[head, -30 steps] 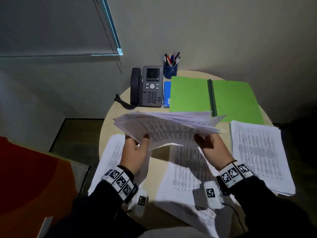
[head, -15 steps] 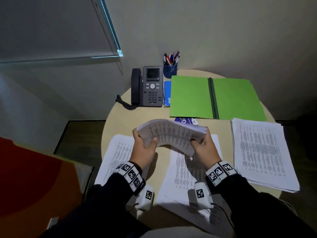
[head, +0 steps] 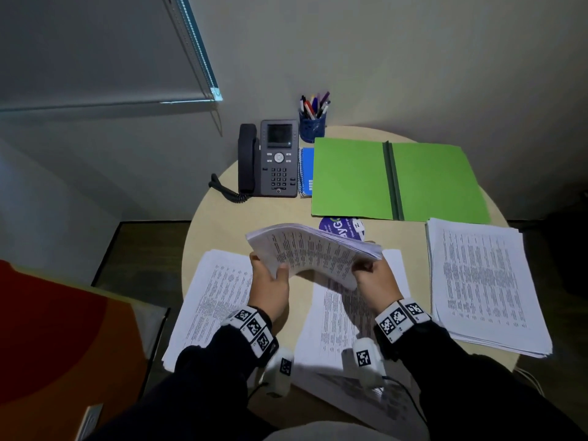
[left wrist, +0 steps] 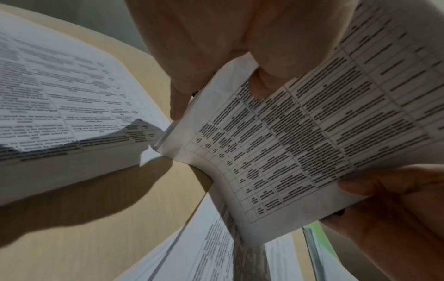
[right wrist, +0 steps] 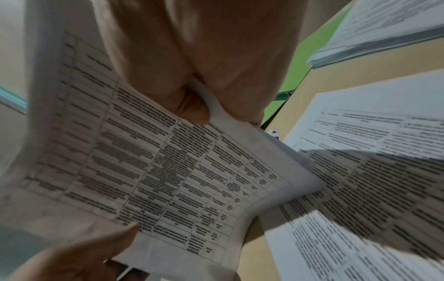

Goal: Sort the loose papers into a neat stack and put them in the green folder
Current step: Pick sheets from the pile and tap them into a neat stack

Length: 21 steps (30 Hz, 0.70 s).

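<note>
A sheaf of printed papers (head: pixel 313 251) is held above the middle of the round table (head: pixel 222 214), bowed upward. My left hand (head: pixel 270 278) grips its left edge (left wrist: pixel 300 123) and my right hand (head: pixel 369 276) grips its right edge (right wrist: pixel 168 161). More printed sheets lie flat below: one pile at the left (head: pixel 210 297), one under my hands (head: pixel 337 316), and a thick pile at the right (head: pixel 480 281). The green folder (head: pixel 394 179) lies spread flat at the back of the table, with nothing on it.
A desk phone (head: pixel 270 159), a blue spiral notebook (head: pixel 307 171) and a blue pen cup (head: pixel 312 127) stand at the back left. A purple round sticker (head: pixel 342 227) peeks out below the folder. An orange chair (head: pixel 57 338) is at the left.
The fanned, loose sheaf has been gathered into a tighter bundle and lowered toward the table; my hands have moved closer together on its two edges.
</note>
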### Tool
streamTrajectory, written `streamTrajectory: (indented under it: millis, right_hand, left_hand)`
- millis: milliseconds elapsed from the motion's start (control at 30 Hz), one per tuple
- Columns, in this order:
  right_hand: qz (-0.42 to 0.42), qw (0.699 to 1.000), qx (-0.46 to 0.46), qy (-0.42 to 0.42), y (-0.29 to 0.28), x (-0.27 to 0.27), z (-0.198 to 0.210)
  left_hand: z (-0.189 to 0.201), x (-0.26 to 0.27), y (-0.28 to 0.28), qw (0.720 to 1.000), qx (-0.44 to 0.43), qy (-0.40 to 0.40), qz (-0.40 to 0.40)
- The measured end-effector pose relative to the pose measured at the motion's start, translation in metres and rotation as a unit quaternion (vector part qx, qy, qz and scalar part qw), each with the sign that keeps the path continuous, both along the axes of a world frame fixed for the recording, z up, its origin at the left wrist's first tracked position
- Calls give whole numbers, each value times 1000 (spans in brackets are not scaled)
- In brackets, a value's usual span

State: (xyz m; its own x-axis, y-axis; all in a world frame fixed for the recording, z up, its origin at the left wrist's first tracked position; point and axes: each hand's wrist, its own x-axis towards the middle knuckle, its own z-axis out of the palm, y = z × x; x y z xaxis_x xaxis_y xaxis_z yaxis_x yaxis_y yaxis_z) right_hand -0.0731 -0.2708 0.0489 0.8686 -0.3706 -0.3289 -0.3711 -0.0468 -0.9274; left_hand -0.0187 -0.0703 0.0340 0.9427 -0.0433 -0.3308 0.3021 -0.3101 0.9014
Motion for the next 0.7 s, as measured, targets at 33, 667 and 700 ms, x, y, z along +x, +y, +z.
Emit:
streamTrajectory:
  millis: [33, 667, 700]
  right_hand:
    - [-3, 1000, 2, 2, -1, 0, -1]
    - [63, 996, -31, 62, -14, -18, -16]
    - [57, 995, -33, 69, -13, -19, -19]
  left_hand:
    - [0, 1, -1, 1000, 1, -3, 0]
    - [-26, -20, 1, 999, 11, 25, -38]
    - [-28, -21, -1, 999, 15, 30, -34]
